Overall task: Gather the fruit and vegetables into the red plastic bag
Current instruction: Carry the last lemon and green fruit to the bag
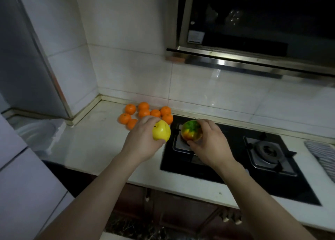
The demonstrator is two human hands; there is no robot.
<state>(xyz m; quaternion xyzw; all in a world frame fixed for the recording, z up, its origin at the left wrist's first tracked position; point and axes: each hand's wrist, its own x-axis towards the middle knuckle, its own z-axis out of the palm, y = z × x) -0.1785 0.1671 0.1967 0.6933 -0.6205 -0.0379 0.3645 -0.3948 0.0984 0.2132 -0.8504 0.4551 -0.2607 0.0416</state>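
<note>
While small orange mandarins [145, 113] lie on the pale worktop [101, 140], the left grip [143, 142] cups a smooth yellow round fruit [161, 133] and the right grip [208, 145] a green-and-red round fruit [191, 133] by the black hob [235, 167], both probably light, firm and slippery, best held around the middle.

Smooth waxy sheen on the round yellow fruit [161, 132] and the round green-and-red fruit [191, 132]. Duller skin on the small orange mandarins [144, 113]. Glossy black glass on the flat gas hob [237, 136], brushed grey metal on its square burner plate [272, 164]. Polished pale stone countertop [94, 145]; shiny white wall tiles [208, 87]; bright steel trim on the dark glass range hood [226, 62]; striped woven cloth [324, 154].
</note>
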